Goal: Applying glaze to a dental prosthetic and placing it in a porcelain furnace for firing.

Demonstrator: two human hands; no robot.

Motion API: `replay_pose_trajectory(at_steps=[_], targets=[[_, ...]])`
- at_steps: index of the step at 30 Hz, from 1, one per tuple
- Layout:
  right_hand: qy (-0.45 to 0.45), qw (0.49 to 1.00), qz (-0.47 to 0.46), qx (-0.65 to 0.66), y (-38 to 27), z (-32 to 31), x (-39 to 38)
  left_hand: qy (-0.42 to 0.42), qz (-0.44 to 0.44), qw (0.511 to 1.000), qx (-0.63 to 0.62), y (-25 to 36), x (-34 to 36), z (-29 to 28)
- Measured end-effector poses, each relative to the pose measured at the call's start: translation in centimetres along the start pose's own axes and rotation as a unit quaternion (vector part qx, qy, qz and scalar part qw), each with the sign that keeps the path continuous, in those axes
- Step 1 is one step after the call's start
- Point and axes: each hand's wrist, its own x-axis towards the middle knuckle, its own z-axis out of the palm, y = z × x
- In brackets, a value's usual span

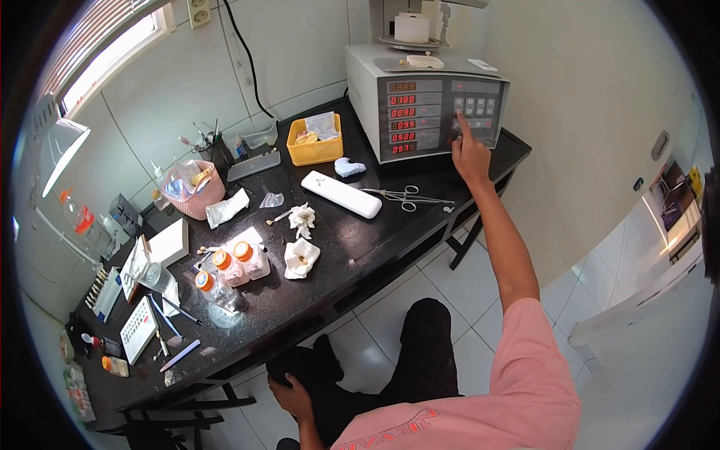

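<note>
My right arm reaches out to a grey dental furnace [366, 105] at the far right of the black table. The outstretched index finger of my right hand [472, 159] touches the button keypad [474, 106] on its front, or lies very close to it. The other fingers are curled and hold nothing. Red digits glow on a column of displays [414, 118] left of the keypad. My left hand [291, 397] rests on my left leg in black trousers, its fingers lying along the cloth.
Locking forceps [409, 198] and a white oblong case [341, 195] lie before the furnace. A yellow basket [315, 150] stands behind them. Orange-capped bottles [251, 259], crumpled tissues [301, 259], brushes [166, 316] and a pink basket [196, 195] crowd the left side, beneath a lamp [66, 146].
</note>
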Motion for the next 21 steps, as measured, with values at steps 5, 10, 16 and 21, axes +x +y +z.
replay_pose_trajectory(at_steps=[5,10,16,21], targets=[[-0.010,1.000,0.003,0.000,-0.3,-0.1,0.1,-0.008,0.005,1.000,0.009,0.5,0.1,0.6],[-0.003,1.000,0.003,0.010,-0.1,-0.2,-0.2,-0.024,-0.002,0.999,0.024,1.3,-0.2,0.5],[-0.015,1.000,0.008,0.022,-0.3,-0.2,0.2,-0.015,0.007,1.000,0.019,1.0,-0.3,0.3],[-0.009,1.000,0.005,0.016,-0.2,-0.4,0.1,-0.027,-0.005,1.000,0.005,1.8,0.0,0.0]])
